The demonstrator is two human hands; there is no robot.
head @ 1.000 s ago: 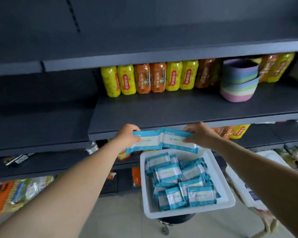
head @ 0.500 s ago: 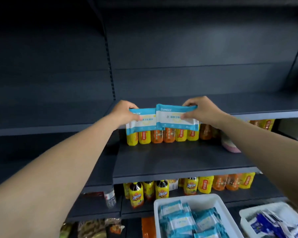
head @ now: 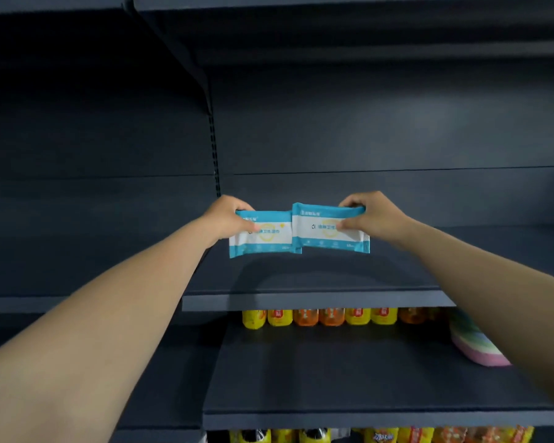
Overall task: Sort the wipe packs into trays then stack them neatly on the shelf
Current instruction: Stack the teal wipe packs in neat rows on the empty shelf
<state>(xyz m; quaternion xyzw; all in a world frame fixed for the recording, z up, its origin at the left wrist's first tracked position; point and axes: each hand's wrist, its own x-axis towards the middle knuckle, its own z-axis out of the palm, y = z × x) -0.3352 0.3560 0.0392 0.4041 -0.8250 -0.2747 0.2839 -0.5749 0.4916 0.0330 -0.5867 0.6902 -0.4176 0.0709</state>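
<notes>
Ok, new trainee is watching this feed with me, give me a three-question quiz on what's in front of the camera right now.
1. True or false: the left hand and the right hand each grip a wipe pack.
2. Multiple choice: the left wipe pack and the right wipe pack are held over A) the white tray, B) the dark upper shelf, C) the floor.
3. Fill in: the row of yellow and orange ______ stands at the back of the shelf below.

Key: 1 true; 2 B; 3 bottles.
</notes>
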